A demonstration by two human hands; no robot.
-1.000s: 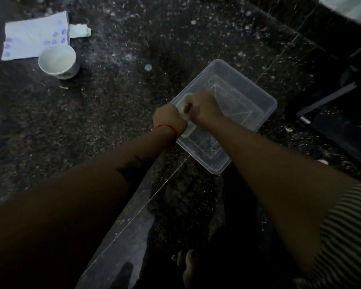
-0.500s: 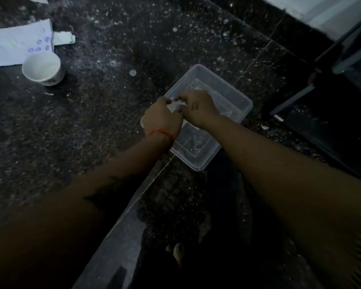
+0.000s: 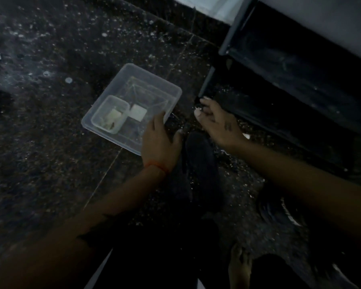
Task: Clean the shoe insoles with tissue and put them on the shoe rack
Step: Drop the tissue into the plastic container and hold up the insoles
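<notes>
**Insole hard to pick out as both hands leave the tissue**

Insole first: in this gloom I can't name it for certain. The likeliest candidate is the long dark oval shape (image 3: 202,163) lying on the dark speckled stone floor (image 3: 40,153) between the two forearms, just beside the left wrist, though it could equally be a shoe.

The black metal shoe rack (image 3: 290,90) fills the upper right, its lower bar ending close to the right hand. Left of it sits the clear rectangular plastic container (image 3: 154,75), well apart from the rack, with a strip of bare floor between them.

A second ago both hands were bunched together over that container, working a white tissue. Now they have parted. The left hand (image 3: 158,140) lies flat with straight fingers over the container's near corner, holding nothing. The right hand (image 3: 219,124) has swung across to the end of the rack's bar, fingers curled. Whether it pinches anything dark there, I cannot tell.

Inside the container stands a small clear plastic tub (image 3: 98,118), and touching its side lies the folded white tissue square (image 3: 138,112), let go. I take that to mean wiping has paused and the rack is next.

Room is tight on the right: the rack's bar edge and the container rim hem in the hand's path.
</notes>
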